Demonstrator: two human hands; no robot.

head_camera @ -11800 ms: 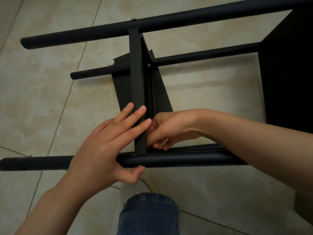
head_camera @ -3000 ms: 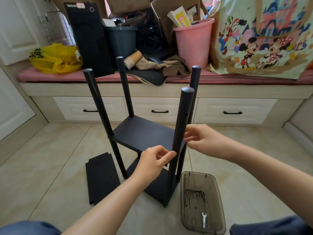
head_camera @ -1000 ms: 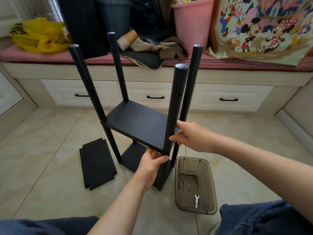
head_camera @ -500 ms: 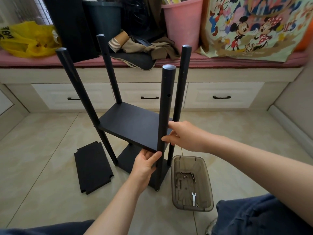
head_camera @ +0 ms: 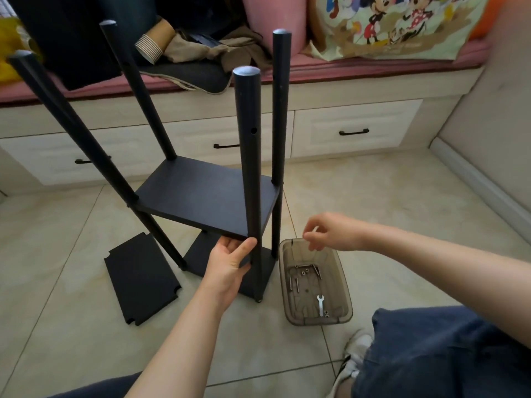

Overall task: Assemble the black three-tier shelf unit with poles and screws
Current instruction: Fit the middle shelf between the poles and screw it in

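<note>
Floor (head_camera: 388, 196): pale tiles fill the lower two thirds of the frame, and all the shelf parts sit on it.
Bench (head_camera: 330, 90): a white window seat with drawers runs across the top of the frame. It has a pink cushion and carries a cartoon bag (head_camera: 388, 24) at upper right.
Shelf unit (head_camera: 207, 202): it stands upright on the floor, left of centre. Four black poles rise above a middle board (head_camera: 184, 188), and a bottom board (head_camera: 267, 271) sits by the floor.
Loose board (head_camera: 140, 278): black with notched corners, lying flat on the tiles at lower left, just beside the unit.
Tray (head_camera: 343, 288): a smoky clear plastic tray on the floor, just right of the unit's near corner.
Left hand (head_camera: 228, 262): it holds the near pole (head_camera: 247, 156) just under the middle board's corner. The thumb lies against the pole and the fingers reach behind it.
Right hand (head_camera: 333, 232): it hovers above the tray's far end, apart from the poles. The fingers are loosely curled, with thumb and forefinger tips close together. The hand is blurred, so I cannot tell whether they pinch anything.
Wrench (head_camera: 320, 304): small and silver, in the near half of the tray.
Screws (head_camera: 304, 271): a scatter of them in the tray's far half.
</note>
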